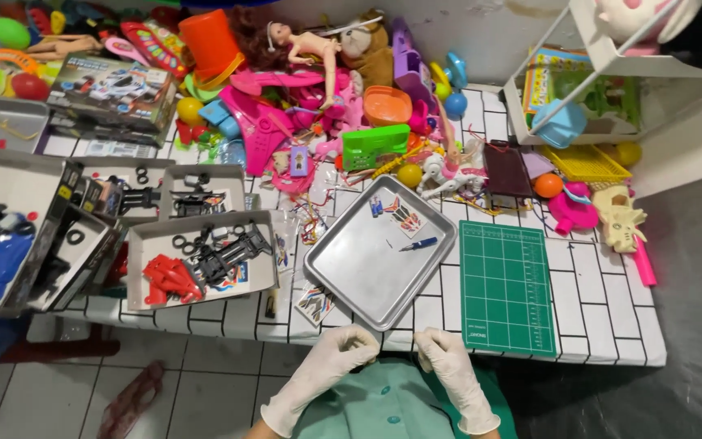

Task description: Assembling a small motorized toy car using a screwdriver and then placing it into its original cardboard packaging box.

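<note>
Both hands gloved, at near table edge. Left hand [336, 358] loosely curled, holding nothing, touching near corner of metal tray [351, 264]. Right hand [446, 358] fingers bent, empty, just right of it. Blue pen [419, 243] & sticker sheet [404, 217] lie in tray; green cutting mat [507, 286] right of tray.

Steel tray [351, 268] lies tilted diamond-wise at table edge, nearest hands.

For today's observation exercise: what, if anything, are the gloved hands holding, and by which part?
Nothing. The left hand and right hand hang empty near the metal tray.
</note>
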